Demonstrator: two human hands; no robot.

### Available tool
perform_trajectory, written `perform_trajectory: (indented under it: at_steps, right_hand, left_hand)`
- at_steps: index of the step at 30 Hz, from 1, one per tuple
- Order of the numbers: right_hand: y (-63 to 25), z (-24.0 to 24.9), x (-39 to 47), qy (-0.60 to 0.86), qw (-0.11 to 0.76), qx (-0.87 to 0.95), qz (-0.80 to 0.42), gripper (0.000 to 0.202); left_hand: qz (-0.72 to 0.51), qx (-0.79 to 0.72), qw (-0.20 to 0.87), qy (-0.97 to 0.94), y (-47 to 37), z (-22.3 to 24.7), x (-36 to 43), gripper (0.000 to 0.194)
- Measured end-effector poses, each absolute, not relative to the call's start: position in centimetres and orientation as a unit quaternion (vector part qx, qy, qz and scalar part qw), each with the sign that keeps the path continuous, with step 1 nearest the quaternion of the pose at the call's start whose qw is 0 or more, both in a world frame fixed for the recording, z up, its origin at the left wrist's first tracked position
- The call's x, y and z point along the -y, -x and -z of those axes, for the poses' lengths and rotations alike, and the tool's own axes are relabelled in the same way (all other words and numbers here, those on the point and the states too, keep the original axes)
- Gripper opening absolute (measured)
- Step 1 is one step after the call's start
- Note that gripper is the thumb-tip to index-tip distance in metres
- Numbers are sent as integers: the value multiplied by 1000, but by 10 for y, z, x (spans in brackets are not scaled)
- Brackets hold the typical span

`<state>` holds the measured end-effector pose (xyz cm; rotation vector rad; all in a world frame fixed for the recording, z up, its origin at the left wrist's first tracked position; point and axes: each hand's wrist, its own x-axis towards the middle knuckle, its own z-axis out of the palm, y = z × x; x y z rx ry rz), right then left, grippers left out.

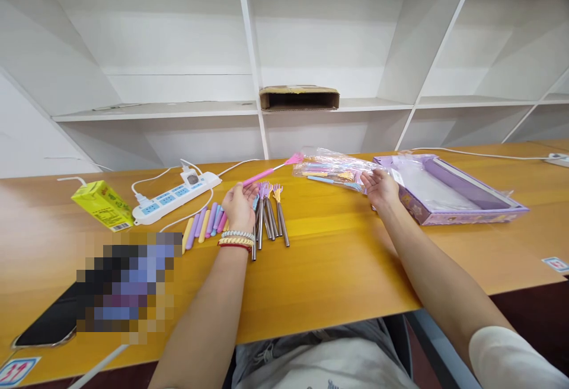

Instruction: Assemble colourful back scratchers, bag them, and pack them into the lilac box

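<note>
My left hand [240,204] holds a pink back scratcher [262,175] by its handle, its clawed head pointing up and right toward a clear plastic bag [329,163]. My right hand [381,188] has its fingers apart, palm up, at the bag's right end. Colored pieces show through the bag, and a blue scratcher [320,179] lies at its lower edge. Several metal rods with colored claw heads [269,220] lie beside my left hand. Several pastel tubes [201,225] lie in a row left of my left wrist.
A purple box [466,216] with plastic inside sits at right. At left are a white power strip [178,197], a yellow-green drink carton [103,205] and a black phone [48,321]. White shelves behind hold a cardboard box [300,88].
</note>
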<state>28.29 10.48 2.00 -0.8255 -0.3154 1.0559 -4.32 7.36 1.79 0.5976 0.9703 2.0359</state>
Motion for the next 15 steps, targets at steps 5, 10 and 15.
perform_trajectory:
  at_steps: [5, 10, 15]
  right_hand:
    - [-267, -8, -123, 403, 750, 155, -501, 11]
    - [-249, -14, -143, 408, 620, 238, -627, 12]
    - [-252, -27, -141, 452, 511, 293, -669, 18]
  left_hand:
    - [-829, -400, 327, -213, 47, -17, -77, 5]
    - [-825, -423, 242, -285, 40, -15, -74, 14]
    - [-823, -424, 182, -332, 35, -19, -67, 16]
